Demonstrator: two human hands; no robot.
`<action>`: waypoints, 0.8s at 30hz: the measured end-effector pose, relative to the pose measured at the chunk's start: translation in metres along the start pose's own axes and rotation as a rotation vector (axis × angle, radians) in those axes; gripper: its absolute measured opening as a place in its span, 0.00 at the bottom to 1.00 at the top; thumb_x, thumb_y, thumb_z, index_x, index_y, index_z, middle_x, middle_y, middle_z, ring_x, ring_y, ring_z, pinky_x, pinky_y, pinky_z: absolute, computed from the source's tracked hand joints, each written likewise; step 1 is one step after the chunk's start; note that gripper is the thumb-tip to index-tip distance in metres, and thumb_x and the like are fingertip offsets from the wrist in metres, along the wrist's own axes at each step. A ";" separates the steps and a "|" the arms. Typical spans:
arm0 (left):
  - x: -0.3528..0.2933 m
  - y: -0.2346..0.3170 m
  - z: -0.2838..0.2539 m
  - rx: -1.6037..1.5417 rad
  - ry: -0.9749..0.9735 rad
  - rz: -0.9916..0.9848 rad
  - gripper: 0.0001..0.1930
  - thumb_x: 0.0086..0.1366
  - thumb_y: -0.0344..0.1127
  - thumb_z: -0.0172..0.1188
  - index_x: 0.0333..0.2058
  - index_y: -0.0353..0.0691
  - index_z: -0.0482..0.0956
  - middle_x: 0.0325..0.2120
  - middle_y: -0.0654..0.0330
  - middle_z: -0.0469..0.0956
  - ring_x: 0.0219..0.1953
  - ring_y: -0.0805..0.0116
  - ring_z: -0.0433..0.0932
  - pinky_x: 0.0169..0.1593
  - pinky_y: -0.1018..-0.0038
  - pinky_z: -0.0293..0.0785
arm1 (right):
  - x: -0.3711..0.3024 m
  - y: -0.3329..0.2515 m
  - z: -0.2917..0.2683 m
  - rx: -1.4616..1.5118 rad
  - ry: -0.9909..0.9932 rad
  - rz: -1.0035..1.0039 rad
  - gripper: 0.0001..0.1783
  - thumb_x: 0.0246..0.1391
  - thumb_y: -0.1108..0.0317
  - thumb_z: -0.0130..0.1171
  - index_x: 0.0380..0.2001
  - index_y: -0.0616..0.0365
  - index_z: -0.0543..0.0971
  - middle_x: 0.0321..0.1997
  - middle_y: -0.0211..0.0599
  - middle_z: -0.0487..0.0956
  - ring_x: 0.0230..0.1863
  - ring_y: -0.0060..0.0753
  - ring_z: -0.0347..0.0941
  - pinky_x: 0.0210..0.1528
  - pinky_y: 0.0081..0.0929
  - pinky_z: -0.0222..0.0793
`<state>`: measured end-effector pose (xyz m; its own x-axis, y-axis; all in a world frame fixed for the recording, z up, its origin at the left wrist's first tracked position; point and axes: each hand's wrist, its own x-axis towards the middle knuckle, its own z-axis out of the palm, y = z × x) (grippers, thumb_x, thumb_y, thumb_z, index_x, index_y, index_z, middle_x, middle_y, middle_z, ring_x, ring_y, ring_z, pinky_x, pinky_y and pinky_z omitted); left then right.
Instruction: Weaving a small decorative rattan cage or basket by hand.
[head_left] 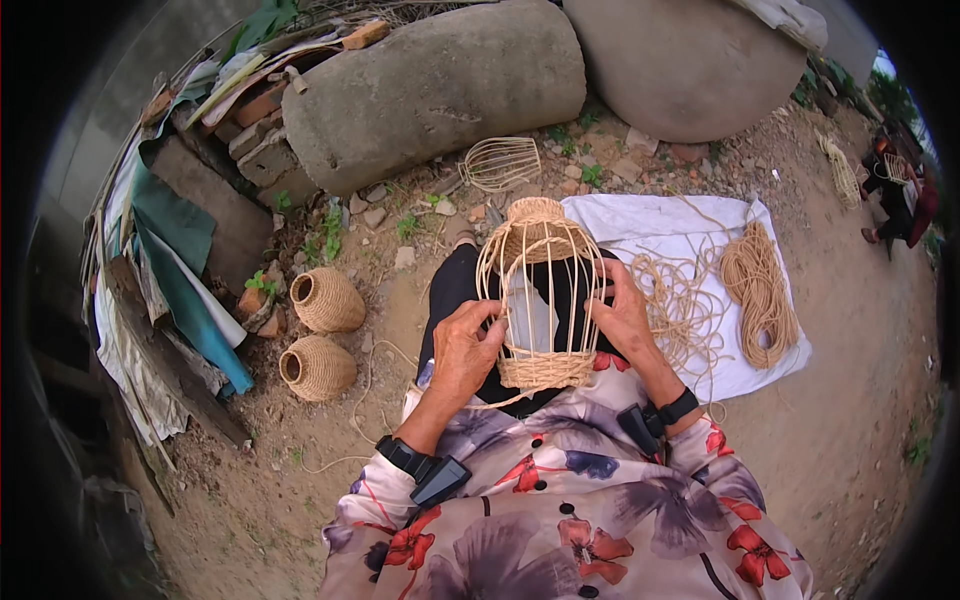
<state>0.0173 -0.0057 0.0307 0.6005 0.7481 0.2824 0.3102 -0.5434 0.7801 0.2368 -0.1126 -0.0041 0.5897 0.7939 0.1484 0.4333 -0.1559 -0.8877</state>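
A partly woven wicker basket (548, 371) rests on my lap, with a woven band at its near end and a narrow woven neck at the far one. Between them run bare, bowed ribs, and something pale shows through the gaps. My left hand (465, 347) pinches the ribs on the left side, low down near the woven band. On the right side, my right hand (624, 312) has its fingers curled around the ribs. A loose strand (490, 404) trails leftward from the band across my clothes.
Two finished round baskets (328, 300) lie on the dirt at left. To the right, a white sheet (640, 212) holds a coiled cord bundle (757, 290) and loose tangled cord (680, 300). Ahead are a bare rib frame (500, 164) and a concrete cylinder (430, 95). A person (900, 200) sits far right.
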 end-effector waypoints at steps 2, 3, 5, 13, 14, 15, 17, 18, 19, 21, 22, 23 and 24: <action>0.003 0.009 0.002 0.054 -0.050 -0.086 0.08 0.58 0.27 0.60 0.37 0.38 0.80 0.29 0.52 0.80 0.24 0.59 0.78 0.31 0.68 0.74 | -0.001 0.002 0.000 -0.009 -0.009 0.015 0.31 0.43 0.74 0.60 0.55 0.60 0.69 0.52 0.42 0.75 0.42 0.36 0.74 0.45 0.31 0.72; 0.004 0.007 0.005 0.043 -0.001 -0.003 0.08 0.58 0.26 0.59 0.37 0.38 0.80 0.29 0.51 0.80 0.25 0.55 0.79 0.32 0.66 0.74 | -0.003 0.002 0.000 -0.010 -0.008 0.014 0.31 0.43 0.74 0.60 0.55 0.60 0.69 0.52 0.42 0.75 0.42 0.36 0.74 0.45 0.31 0.72; 0.006 0.004 0.005 0.060 0.073 0.145 0.10 0.58 0.24 0.57 0.40 0.39 0.80 0.30 0.49 0.80 0.29 0.48 0.79 0.34 0.61 0.76 | -0.008 0.003 0.003 -0.323 0.200 -0.190 0.29 0.45 0.68 0.62 0.53 0.59 0.70 0.48 0.43 0.73 0.43 0.38 0.73 0.42 0.34 0.71; 0.011 0.027 0.010 0.376 0.024 0.372 0.17 0.56 0.22 0.59 0.45 0.38 0.79 0.24 0.54 0.73 0.24 0.52 0.77 0.27 0.61 0.73 | -0.024 -0.056 -0.007 -0.143 0.050 -0.332 0.36 0.43 0.61 0.66 0.57 0.58 0.66 0.57 0.50 0.67 0.59 0.55 0.64 0.60 0.47 0.61; 0.012 0.029 0.011 0.376 0.021 0.375 0.17 0.56 0.22 0.59 0.45 0.38 0.79 0.24 0.54 0.73 0.24 0.52 0.77 0.27 0.61 0.73 | -0.021 -0.059 -0.001 -0.143 0.054 -0.330 0.36 0.43 0.61 0.66 0.57 0.58 0.66 0.57 0.50 0.67 0.59 0.55 0.64 0.60 0.47 0.61; 0.012 0.031 0.011 0.401 -0.008 0.370 0.17 0.56 0.23 0.60 0.46 0.38 0.79 0.25 0.53 0.74 0.24 0.52 0.77 0.28 0.62 0.73 | -0.018 -0.060 0.006 -0.217 0.061 -0.296 0.38 0.43 0.61 0.66 0.58 0.57 0.65 0.58 0.50 0.66 0.59 0.55 0.63 0.60 0.47 0.62; 0.011 0.031 0.009 0.427 -0.040 0.366 0.18 0.56 0.24 0.61 0.47 0.38 0.79 0.26 0.52 0.75 0.24 0.52 0.76 0.28 0.63 0.73 | -0.009 -0.061 0.015 -0.293 0.062 -0.239 0.40 0.42 0.62 0.64 0.60 0.56 0.62 0.61 0.50 0.63 0.60 0.56 0.62 0.60 0.47 0.62; 0.011 0.028 0.007 0.314 -0.058 0.347 0.18 0.56 0.24 0.62 0.48 0.39 0.79 0.27 0.55 0.75 0.24 0.58 0.76 0.28 0.67 0.73 | -0.005 -0.059 0.018 -0.293 0.063 -0.238 0.40 0.42 0.62 0.64 0.60 0.56 0.62 0.61 0.50 0.63 0.60 0.56 0.62 0.60 0.47 0.62; 0.009 0.025 0.004 0.200 -0.075 0.327 0.19 0.57 0.24 0.62 0.49 0.39 0.78 0.27 0.57 0.76 0.23 0.64 0.76 0.28 0.71 0.74 | -0.001 -0.056 0.020 -0.290 0.081 -0.241 0.40 0.42 0.63 0.63 0.60 0.56 0.62 0.61 0.50 0.64 0.60 0.57 0.62 0.60 0.47 0.62; 0.002 0.016 0.003 -0.055 -0.096 0.144 0.20 0.57 0.23 0.62 0.50 0.40 0.78 0.28 0.59 0.77 0.24 0.68 0.77 0.29 0.74 0.74 | -0.001 -0.057 0.020 -0.280 0.095 -0.246 0.39 0.41 0.66 0.60 0.60 0.57 0.62 0.62 0.50 0.63 0.60 0.57 0.62 0.61 0.47 0.62; -0.004 0.013 0.003 -0.307 -0.113 -0.041 0.21 0.57 0.22 0.62 0.50 0.41 0.78 0.28 0.61 0.78 0.25 0.73 0.77 0.30 0.76 0.74 | -0.002 -0.058 0.020 -0.279 0.092 -0.245 0.39 0.41 0.66 0.60 0.60 0.57 0.62 0.62 0.50 0.63 0.60 0.57 0.62 0.61 0.47 0.62; -0.010 0.012 0.006 -0.362 -0.027 -0.053 0.19 0.56 0.19 0.59 0.47 0.39 0.78 0.25 0.66 0.75 0.24 0.81 0.73 0.30 0.81 0.72 | -0.003 -0.058 0.020 -0.275 0.091 -0.259 0.39 0.41 0.66 0.60 0.61 0.57 0.62 0.62 0.50 0.63 0.61 0.57 0.61 0.61 0.47 0.61; -0.016 0.014 0.006 -0.363 -0.030 -0.053 0.19 0.56 0.19 0.59 0.47 0.39 0.78 0.25 0.66 0.75 0.24 0.81 0.73 0.30 0.81 0.72 | -0.004 -0.058 0.019 -0.274 0.095 -0.270 0.40 0.42 0.66 0.61 0.61 0.57 0.61 0.62 0.50 0.63 0.61 0.57 0.61 0.62 0.47 0.61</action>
<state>0.0166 -0.0276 0.0339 0.6137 0.7570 0.2243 0.0624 -0.3297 0.9420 0.1966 -0.0950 0.0380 0.4841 0.7720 0.4119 0.7397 -0.1096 -0.6640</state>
